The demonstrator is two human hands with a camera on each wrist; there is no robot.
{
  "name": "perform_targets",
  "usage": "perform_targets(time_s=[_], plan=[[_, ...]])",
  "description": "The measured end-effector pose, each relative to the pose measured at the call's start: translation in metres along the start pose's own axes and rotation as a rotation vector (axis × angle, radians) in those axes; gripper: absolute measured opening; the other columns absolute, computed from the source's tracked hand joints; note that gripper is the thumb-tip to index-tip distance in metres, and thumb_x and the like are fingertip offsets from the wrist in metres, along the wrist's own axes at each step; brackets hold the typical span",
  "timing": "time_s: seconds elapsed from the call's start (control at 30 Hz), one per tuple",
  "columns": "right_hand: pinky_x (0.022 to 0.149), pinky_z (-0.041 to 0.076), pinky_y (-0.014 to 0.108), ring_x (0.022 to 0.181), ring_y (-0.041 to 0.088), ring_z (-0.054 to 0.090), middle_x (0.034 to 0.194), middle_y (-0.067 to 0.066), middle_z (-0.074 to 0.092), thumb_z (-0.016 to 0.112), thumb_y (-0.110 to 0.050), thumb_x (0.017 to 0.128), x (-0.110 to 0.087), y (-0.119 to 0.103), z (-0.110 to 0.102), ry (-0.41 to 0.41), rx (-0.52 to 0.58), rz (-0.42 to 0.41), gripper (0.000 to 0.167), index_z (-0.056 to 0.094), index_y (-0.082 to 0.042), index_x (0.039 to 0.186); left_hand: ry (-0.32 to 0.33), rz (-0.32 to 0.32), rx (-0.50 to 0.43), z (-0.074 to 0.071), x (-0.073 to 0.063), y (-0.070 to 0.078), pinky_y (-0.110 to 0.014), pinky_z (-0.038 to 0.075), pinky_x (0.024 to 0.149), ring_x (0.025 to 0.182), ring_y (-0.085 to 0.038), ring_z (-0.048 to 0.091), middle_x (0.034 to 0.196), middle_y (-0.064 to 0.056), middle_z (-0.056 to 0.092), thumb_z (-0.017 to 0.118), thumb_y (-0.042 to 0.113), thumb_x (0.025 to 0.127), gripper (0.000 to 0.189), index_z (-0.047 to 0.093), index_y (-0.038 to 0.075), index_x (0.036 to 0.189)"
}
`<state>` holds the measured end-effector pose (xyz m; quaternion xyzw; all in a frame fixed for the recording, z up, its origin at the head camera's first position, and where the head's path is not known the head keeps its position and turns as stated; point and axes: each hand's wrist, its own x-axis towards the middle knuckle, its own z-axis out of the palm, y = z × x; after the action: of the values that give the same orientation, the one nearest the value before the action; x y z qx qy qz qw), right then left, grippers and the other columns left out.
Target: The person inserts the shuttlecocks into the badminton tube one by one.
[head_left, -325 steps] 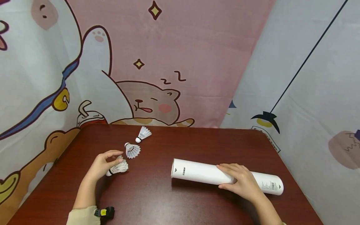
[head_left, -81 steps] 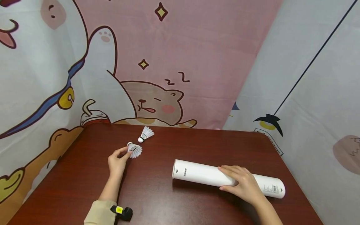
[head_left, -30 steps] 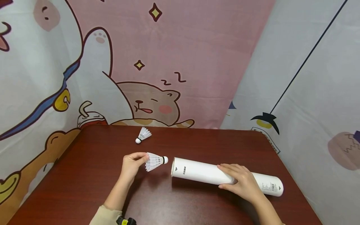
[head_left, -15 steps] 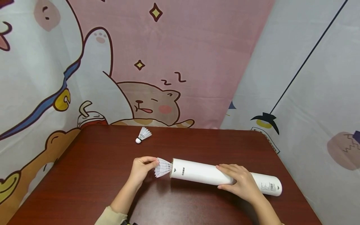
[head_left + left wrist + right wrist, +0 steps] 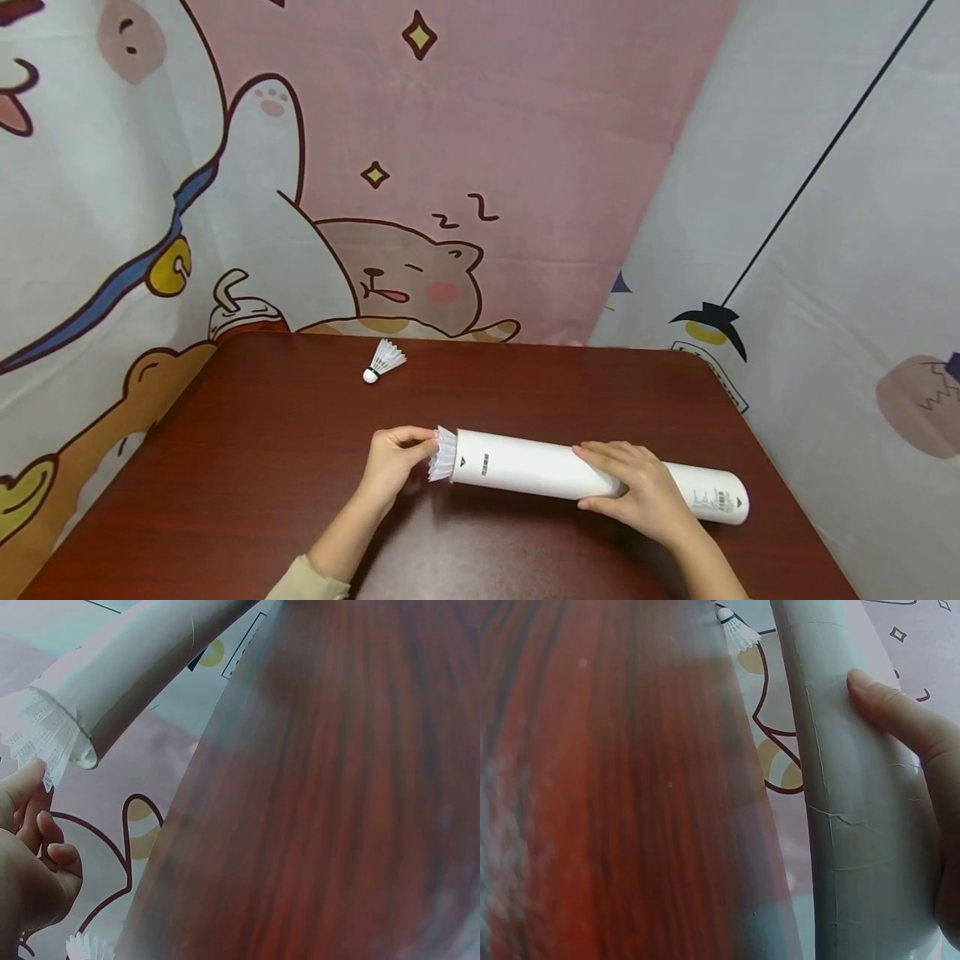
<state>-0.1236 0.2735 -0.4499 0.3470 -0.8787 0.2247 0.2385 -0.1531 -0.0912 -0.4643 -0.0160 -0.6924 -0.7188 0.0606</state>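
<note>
In the head view my left hand point(image 5: 393, 468) pinches the feather skirt of a white shuttlecock point(image 5: 444, 455) between thumb and forefinger. Its cork end is hidden inside the left mouth of a long white tube point(image 5: 525, 461), and only the feather ends stick out. My right hand point(image 5: 637, 490) grips the tube around its middle. In the right wrist view the thumb lies along the tube's creased wall point(image 5: 847, 847). The left wrist view shows the feathers point(image 5: 43, 731) fanning out of the tube's rim. Another shuttlecock point(image 5: 384, 361) lies on the table toward the back left.
The dark red-brown wooden table point(image 5: 247, 467) carries all of this. A cloth printed with cartoon animals point(image 5: 420, 275) hangs right behind the table's back edge and along its sides.
My left hand carried the shuttlecock from its place on the table rightward to the tube, and its cork and most of its skirt have slid inside. My right hand stays on the tube.
</note>
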Motion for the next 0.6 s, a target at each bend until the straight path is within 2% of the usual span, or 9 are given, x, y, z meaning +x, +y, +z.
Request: perform_targets(time_s=[0.27,0.43,0.6], plan=[[0.087,0.039,0.034,0.105,0.020,0.059,0.119,0.000,0.065,0.084,-0.047,0.065,0.0011,-0.0005,0.0001,0.011,0.011,-0.010,0.069,0.065,-0.020,0.126,-0.023,0.005,0.003,0.0055,-0.0047,-0.0024,-0.020,0.047,0.060,0.072,-0.010,0.059,0.075,-0.003,0.069,0.076,-0.006,0.075,0.006,0.073,-0.004,0.081],[0.088,0.038,0.034,0.104,0.020,0.059,0.119,-0.001,0.065,0.084,-0.047,0.065,0.0010,-0.0010,0.0000,0.021,0.010,-0.011,0.069,0.065,-0.020,0.126,-0.027,0.009,0.009,0.0071,-0.0062,-0.0018,-0.020,0.046,0.059,0.070,-0.010,0.058,0.077,-0.007,0.069,0.075,-0.007,0.075,0.008,0.072,-0.007,0.082],[0.087,0.038,0.033,0.104,0.020,0.059,0.119,0.000,0.065,0.086,-0.044,0.063,0.0012,-0.0023,0.0007,0.022,0.016,-0.017,0.070,0.065,-0.019,0.126,-0.043,-0.023,0.007,0.0080,-0.0090,0.0035,-0.020,0.047,0.060,0.072,-0.009,0.058,0.079,-0.013,0.069,0.071,-0.012,0.075,0.008,0.072,-0.009,0.083]])
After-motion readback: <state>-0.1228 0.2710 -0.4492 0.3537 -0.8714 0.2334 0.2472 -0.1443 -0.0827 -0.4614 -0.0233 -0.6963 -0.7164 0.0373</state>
